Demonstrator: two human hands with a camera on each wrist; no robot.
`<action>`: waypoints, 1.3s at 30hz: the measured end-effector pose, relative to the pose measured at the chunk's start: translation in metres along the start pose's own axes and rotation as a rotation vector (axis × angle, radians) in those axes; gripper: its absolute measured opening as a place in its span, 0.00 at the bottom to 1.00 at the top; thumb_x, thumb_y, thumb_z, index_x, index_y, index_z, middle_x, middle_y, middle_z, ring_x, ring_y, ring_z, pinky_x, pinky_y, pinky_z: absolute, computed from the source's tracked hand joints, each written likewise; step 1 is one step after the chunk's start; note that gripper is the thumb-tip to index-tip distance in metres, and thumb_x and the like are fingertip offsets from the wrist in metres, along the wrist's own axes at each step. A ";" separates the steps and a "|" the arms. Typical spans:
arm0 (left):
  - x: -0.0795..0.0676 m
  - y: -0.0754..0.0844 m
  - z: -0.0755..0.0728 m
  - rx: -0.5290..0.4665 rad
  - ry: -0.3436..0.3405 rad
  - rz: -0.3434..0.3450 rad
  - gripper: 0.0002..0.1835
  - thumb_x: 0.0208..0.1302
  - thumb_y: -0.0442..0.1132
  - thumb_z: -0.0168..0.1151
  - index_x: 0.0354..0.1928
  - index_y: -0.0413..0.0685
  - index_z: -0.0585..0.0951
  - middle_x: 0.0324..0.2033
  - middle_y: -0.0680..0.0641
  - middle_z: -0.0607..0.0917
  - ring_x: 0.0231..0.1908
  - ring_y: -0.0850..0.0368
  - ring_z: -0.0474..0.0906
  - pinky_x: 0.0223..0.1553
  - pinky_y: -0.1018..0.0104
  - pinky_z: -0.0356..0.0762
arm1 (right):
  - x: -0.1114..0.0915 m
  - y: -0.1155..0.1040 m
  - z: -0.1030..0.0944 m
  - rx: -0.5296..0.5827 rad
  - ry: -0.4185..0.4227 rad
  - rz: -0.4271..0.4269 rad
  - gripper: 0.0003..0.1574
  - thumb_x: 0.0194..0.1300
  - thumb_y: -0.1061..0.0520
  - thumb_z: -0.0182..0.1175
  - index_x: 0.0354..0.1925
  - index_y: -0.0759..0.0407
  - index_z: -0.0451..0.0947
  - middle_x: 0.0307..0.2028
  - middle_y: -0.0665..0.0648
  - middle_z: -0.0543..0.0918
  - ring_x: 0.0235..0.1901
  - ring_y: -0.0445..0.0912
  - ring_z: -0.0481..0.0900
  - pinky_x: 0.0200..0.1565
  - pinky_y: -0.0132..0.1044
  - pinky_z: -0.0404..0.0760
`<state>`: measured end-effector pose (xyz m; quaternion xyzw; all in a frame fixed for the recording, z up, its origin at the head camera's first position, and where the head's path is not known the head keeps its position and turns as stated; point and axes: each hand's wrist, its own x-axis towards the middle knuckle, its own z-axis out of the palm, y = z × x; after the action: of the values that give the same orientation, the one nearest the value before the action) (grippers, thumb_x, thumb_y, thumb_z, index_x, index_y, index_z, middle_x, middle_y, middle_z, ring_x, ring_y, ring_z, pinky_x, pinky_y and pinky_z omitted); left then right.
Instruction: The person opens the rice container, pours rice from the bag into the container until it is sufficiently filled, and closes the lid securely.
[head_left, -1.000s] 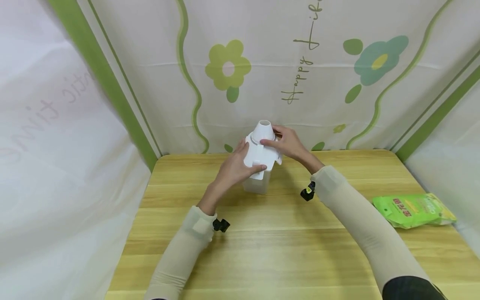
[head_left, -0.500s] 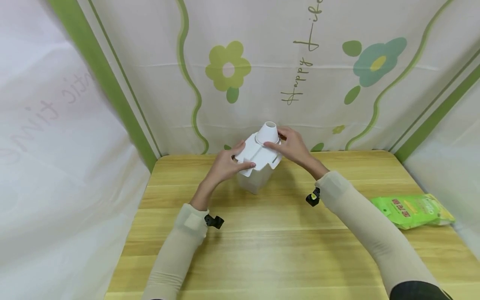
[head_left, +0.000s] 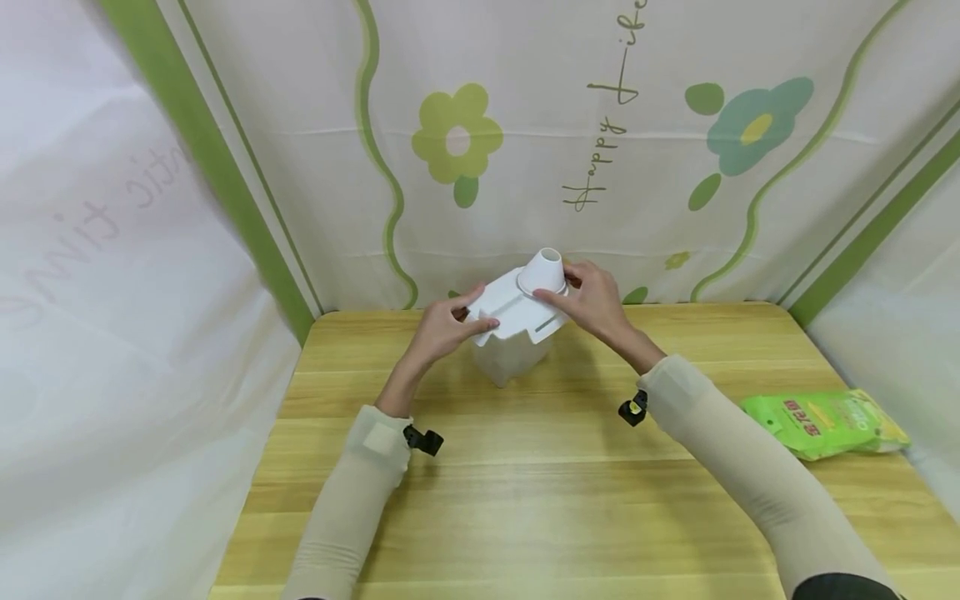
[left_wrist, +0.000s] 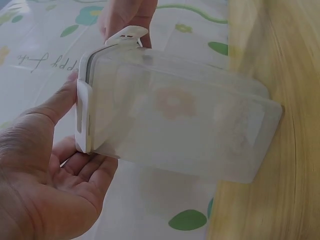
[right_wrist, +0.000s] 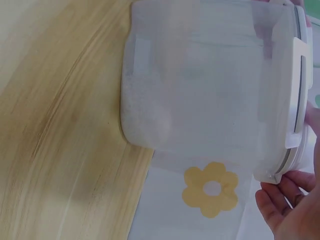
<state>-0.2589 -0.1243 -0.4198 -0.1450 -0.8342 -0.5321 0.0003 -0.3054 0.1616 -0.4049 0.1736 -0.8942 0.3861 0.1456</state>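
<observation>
A tall translucent plastic storage container (head_left: 513, 357) stands on the table near its far edge. Its white lid (head_left: 510, 302) carries a cone-shaped spout (head_left: 542, 272), which points up at the right. My left hand (head_left: 441, 327) grips the lid's left end, thumb on top and fingers below. At the other end, beside the cone, my right hand (head_left: 598, 304) holds the lid between thumb and fingers. White side latches show in the left wrist view, where the container (left_wrist: 175, 115) appears sideways. In the right wrist view, right fingers (right_wrist: 272, 205) are at the lid's corner.
A green and yellow plastic packet (head_left: 825, 423) lies on the right of the wooden table (head_left: 525, 500). Behind the table hangs a white cloth wall (head_left: 525, 100) with printed flowers and writing. More white cloth hangs on both sides.
The container has turned between my hands, its cone moving to the right and slightly nearer. My left hand has shifted left along with the lid, my right hand a little to the right.
</observation>
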 end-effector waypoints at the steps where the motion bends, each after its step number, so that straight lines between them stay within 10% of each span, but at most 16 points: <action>1: 0.000 0.000 -0.001 -0.012 0.002 -0.007 0.41 0.62 0.55 0.79 0.75 0.54 0.75 0.70 0.43 0.80 0.42 0.57 0.75 0.35 0.72 0.73 | -0.002 -0.001 0.000 -0.007 0.008 0.007 0.37 0.57 0.41 0.81 0.55 0.65 0.87 0.45 0.63 0.87 0.46 0.58 0.82 0.50 0.51 0.81; 10: 0.001 -0.002 -0.008 -0.078 0.003 -0.030 0.37 0.64 0.53 0.78 0.73 0.54 0.77 0.72 0.53 0.77 0.68 0.55 0.78 0.55 0.68 0.83 | -0.016 -0.007 -0.004 -0.132 0.060 0.016 0.36 0.55 0.34 0.80 0.44 0.63 0.88 0.38 0.60 0.86 0.39 0.53 0.78 0.42 0.47 0.74; 25: 0.005 -0.005 -0.018 -0.076 -0.016 -0.027 0.36 0.66 0.53 0.76 0.74 0.53 0.77 0.72 0.54 0.77 0.70 0.53 0.75 0.66 0.55 0.79 | -0.028 -0.017 -0.015 -0.287 0.038 0.009 0.38 0.57 0.28 0.76 0.44 0.59 0.87 0.39 0.59 0.87 0.36 0.54 0.84 0.31 0.49 0.78; 32: 0.004 -0.003 -0.018 0.151 -0.083 0.056 0.50 0.64 0.63 0.74 0.80 0.47 0.66 0.78 0.48 0.68 0.77 0.47 0.66 0.74 0.52 0.69 | -0.020 -0.003 -0.017 -0.008 -0.156 0.042 0.51 0.68 0.37 0.72 0.76 0.63 0.68 0.69 0.67 0.75 0.65 0.65 0.77 0.64 0.61 0.79; 39: 0.000 -0.001 -0.014 0.198 -0.093 0.102 0.57 0.60 0.66 0.75 0.82 0.44 0.62 0.81 0.46 0.62 0.80 0.47 0.58 0.77 0.51 0.63 | -0.017 0.014 -0.015 0.197 -0.237 0.080 0.46 0.73 0.40 0.68 0.78 0.60 0.67 0.73 0.65 0.73 0.73 0.62 0.71 0.73 0.57 0.71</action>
<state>-0.2615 -0.1373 -0.4140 -0.2112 -0.8733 -0.4391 0.0031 -0.2940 0.1850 -0.4114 0.1958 -0.8692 0.4540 0.0057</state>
